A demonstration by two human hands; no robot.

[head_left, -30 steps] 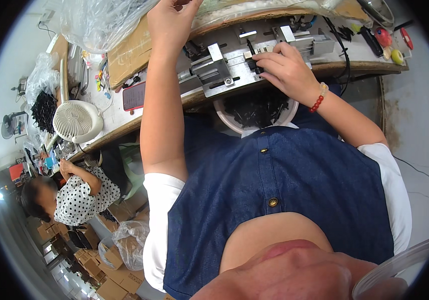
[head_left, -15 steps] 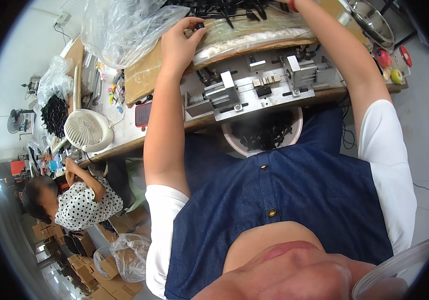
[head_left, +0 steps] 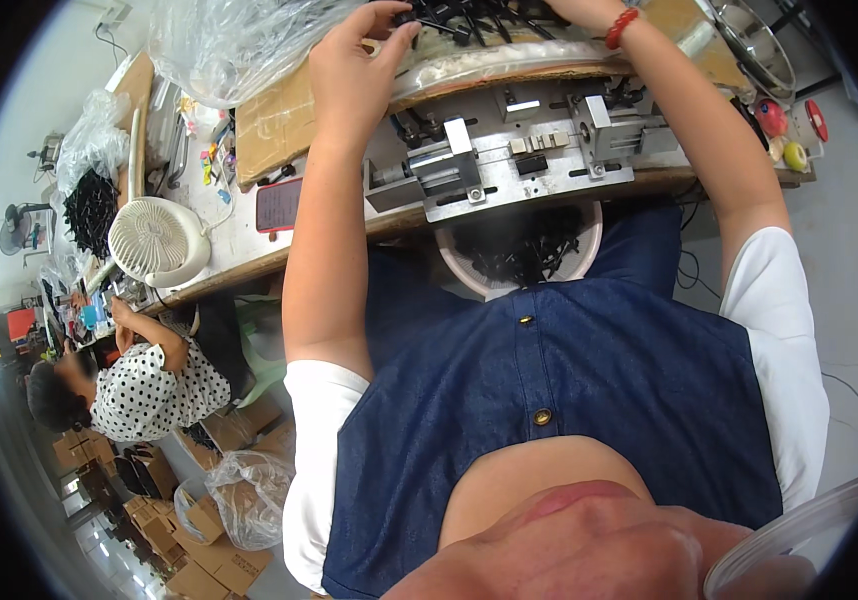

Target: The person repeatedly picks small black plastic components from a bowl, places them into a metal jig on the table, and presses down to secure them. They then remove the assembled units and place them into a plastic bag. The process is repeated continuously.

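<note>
Heap of slim black parts (head_left: 484,18), and the left hand (head_left: 354,72) pinches a black piece (head_left: 407,18); right hand (head_left: 594,14) alongside, fingers hidden, grip I can't tell.

Left grip (head_left: 354,68) pinches a black piece (head_left: 407,18), right grip (head_left: 591,12) near the dark pile (head_left: 479,20), and nearer the body, a metal fixture (head_left: 494,172) on the surface (head_left: 232,232)!

R hand (head_left: 591,12) + blk parts (head_left: 469,15) partly cut off @ top edge
</note>
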